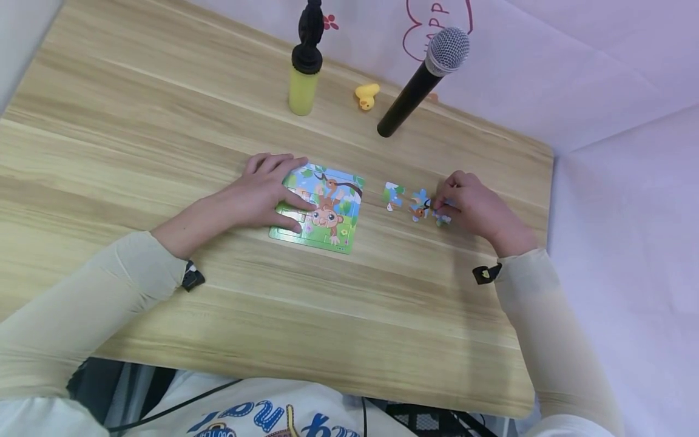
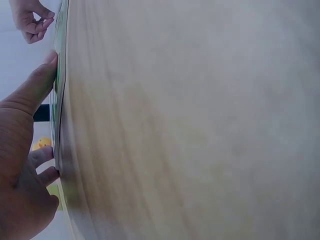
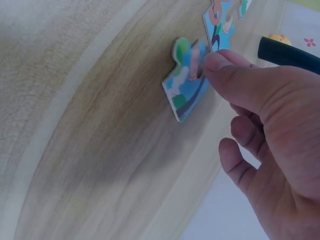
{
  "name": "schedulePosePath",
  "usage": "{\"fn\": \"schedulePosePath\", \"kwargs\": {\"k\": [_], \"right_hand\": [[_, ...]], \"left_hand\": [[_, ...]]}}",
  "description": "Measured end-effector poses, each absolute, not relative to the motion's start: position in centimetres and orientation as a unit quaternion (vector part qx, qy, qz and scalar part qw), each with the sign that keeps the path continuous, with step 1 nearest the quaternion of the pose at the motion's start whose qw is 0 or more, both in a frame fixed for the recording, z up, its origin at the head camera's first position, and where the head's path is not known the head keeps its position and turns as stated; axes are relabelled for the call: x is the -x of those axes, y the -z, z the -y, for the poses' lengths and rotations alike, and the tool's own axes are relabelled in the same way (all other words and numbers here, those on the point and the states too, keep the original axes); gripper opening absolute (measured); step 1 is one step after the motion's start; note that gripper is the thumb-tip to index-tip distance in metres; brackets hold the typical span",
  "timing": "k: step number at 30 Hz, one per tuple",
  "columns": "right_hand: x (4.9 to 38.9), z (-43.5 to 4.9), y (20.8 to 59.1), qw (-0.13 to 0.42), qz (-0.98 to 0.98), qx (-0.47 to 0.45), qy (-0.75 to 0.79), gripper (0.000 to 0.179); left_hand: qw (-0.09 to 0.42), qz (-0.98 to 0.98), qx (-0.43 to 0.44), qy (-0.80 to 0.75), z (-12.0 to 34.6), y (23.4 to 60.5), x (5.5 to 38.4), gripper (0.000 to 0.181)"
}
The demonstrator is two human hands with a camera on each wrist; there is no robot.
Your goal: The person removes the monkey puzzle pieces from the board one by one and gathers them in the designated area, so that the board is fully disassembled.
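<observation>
A jigsaw puzzle with a cartoon monkey (image 1: 326,220) lies in the middle of the wooden table. My left hand (image 1: 261,193) rests on its left part with fingers spread, covering some of the picture. In the left wrist view, the thumb (image 2: 44,75) touches the puzzle's top face and other fingertips are at its edge. To the right of the puzzle, my right hand (image 1: 471,203) pinches a loose puzzle piece (image 3: 184,82) between thumb and forefinger, close over the table. Two other pieces lie to its left, one blue and brown (image 1: 419,204) and one blue and green (image 1: 393,195).
Behind the puzzle stand a yellow-green bottle with a black top (image 1: 303,85), a small yellow duck (image 1: 367,96) and a black microphone with a silver head (image 1: 412,97). White sheeting (image 1: 617,200) borders the table at the back and right.
</observation>
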State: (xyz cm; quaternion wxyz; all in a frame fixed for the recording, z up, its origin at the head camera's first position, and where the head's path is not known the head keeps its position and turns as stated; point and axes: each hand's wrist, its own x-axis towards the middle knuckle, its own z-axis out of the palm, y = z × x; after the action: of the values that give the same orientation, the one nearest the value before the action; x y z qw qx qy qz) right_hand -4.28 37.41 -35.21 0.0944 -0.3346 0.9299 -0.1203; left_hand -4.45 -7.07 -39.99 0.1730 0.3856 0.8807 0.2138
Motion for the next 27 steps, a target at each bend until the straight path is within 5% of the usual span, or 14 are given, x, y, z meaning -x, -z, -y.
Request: {"fn": "schedulePosePath", "kwargs": {"k": [14,19,27], "right_hand": [[4.1,-36.3,34.6,0.089,-0.922,0.332,0.177,0.014],[3.5,-33.6,34.0,0.13,-0.91,0.284,0.274,0.013],[2.7,-28.3,34.4,0.144,-0.867,0.332,0.344,0.015]], "left_hand": [[0.167,-0.876,-0.386,-0.235,7.3,40.0,4.1,0.05],[0.177,-0.872,-0.383,-0.249,7.5,40.1,4.0,0.05],[0.158,-0.865,-0.379,-0.289,7.6,40.7,3.1,0.055]]}}
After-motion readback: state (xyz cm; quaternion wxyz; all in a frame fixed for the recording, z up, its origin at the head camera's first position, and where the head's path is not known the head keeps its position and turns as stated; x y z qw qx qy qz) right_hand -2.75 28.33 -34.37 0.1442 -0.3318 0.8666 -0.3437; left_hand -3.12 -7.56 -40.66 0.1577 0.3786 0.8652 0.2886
